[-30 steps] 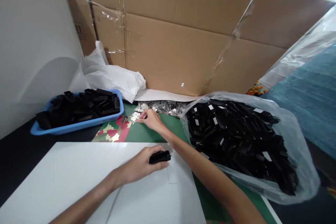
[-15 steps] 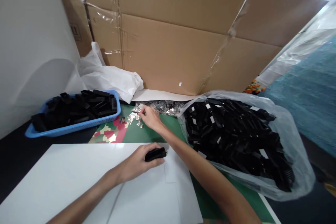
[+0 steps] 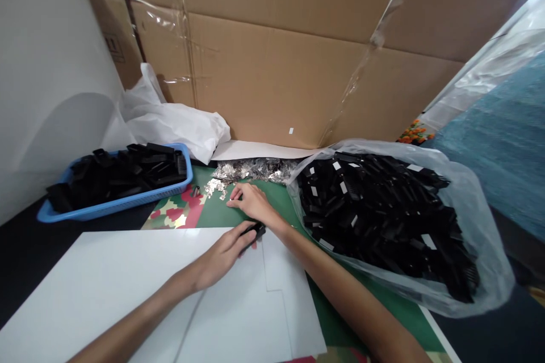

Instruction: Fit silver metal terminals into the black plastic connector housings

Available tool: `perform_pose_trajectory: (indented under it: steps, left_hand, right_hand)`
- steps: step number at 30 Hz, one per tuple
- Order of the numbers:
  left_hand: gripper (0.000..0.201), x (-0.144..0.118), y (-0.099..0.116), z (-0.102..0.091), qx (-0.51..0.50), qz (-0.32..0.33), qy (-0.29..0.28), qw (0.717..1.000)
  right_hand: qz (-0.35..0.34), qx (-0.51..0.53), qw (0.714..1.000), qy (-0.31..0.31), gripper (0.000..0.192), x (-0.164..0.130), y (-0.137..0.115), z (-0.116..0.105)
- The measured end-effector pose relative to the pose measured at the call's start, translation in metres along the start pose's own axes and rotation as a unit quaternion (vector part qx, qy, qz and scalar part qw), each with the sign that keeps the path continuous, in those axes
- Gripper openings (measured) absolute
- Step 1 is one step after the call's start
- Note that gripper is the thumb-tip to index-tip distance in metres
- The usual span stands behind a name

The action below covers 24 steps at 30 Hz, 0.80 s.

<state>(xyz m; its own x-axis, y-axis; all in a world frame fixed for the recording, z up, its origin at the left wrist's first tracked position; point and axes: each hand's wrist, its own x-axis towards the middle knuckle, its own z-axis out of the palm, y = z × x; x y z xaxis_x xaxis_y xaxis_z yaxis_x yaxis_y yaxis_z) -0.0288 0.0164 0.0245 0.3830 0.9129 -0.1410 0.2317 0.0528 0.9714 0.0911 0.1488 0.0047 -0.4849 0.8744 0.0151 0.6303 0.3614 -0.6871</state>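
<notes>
My left hand point(image 3: 223, 255) is closed around a black plastic part point(image 3: 256, 231) just above the white board, its fingers hiding much of it. Beyond it, my right hand point(image 3: 252, 204) is pinched over the green mat, with a pale speck at the fingertips that looks like a small metal piece point(image 3: 231, 200). A scatter of small shiny metal pieces point(image 3: 216, 186) lies just left of those fingertips. Behind it a clear plastic bag point(image 3: 276, 170) holds more of the same pieces.
A blue basket point(image 3: 114, 202) of black plastic parts stands at left. On the right, a large clear bag point(image 3: 489, 261) holds many more, some with white labels. The white board point(image 3: 140, 283) covers the front. Cardboard point(image 3: 264, 79) walls the back, beside a white bag point(image 3: 179, 127).
My right hand has drawn back from the metal pieces, toward me and slightly right. My left hand has turned the black part and brought it slightly up and left.
</notes>
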Motion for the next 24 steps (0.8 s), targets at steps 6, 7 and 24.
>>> perform_pose_trajectory:
  steps: [6, 7, 24]
  left_hand:
    - [0.035, 0.003, 0.003, -0.001, -0.049, 0.017, -0.021, 0.998]
    - [0.036, 0.003, 0.003, -0.001, -0.053, 0.018, -0.028, 0.998]
    - [0.04, 0.011, -0.015, -0.004, -0.128, -0.005, 0.059, 0.99]
  right_hand:
    - [-0.048, 0.017, 0.999, -0.007, 0.012, 0.008, 0.004, 0.002]
    - [-0.061, 0.015, 0.998, 0.001, 0.009, 0.009, 0.004, 0.004]
    - [-0.192, 0.025, 0.978, -0.079, 0.015, 0.03, 0.009, -0.005]
